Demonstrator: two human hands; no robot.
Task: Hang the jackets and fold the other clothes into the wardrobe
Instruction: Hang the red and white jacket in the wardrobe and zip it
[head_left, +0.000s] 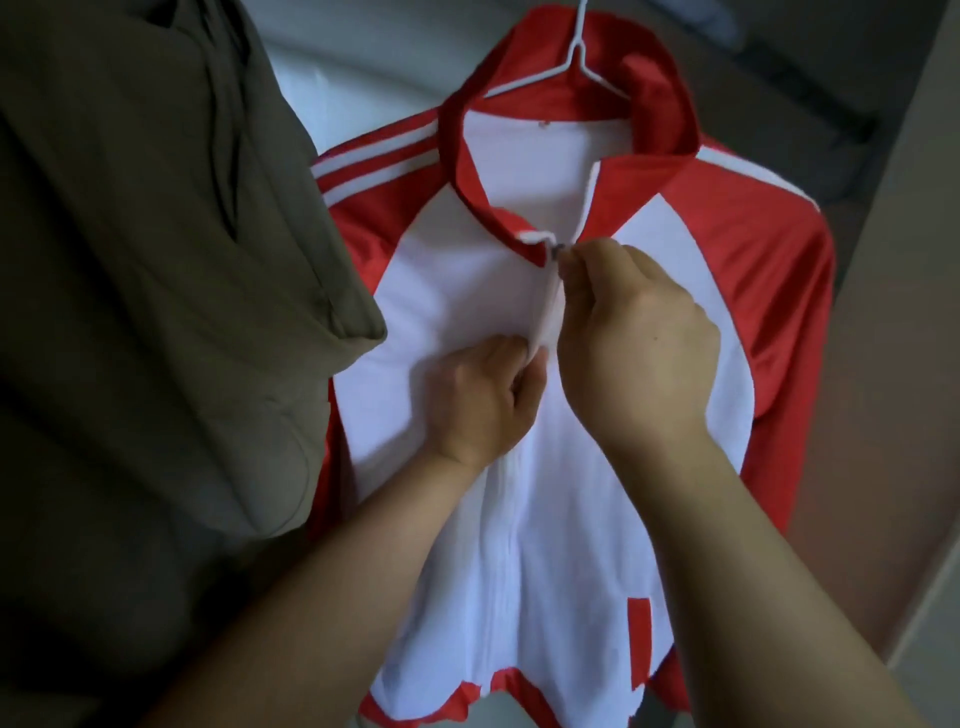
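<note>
- red and white jacket (561, 545) hangs on a white wire hanger (576, 62), front towards the camera; the hook runs out of the top of frame, so what it hangs from cannot be told
- olive garment (156, 260) hangs just beside it on the left, covering the edge of one sleeve
- right hand (639, 338): thumb and forefinger pressed together on the small dark zip pull (557, 253), at the base of the collar (467, 171); other fingers loosely curled
- left hand (478, 395): lower on the front, pinching the white fabric at the zip line (506, 545); probably holding the front taut so the slider runs without bunching
- zip looks closed from hem to near the collar; collar itself lies open
- judgement: zipping it on the hanger should keep the shoulders from slipping off; this jacket looks nearly finished
</note>
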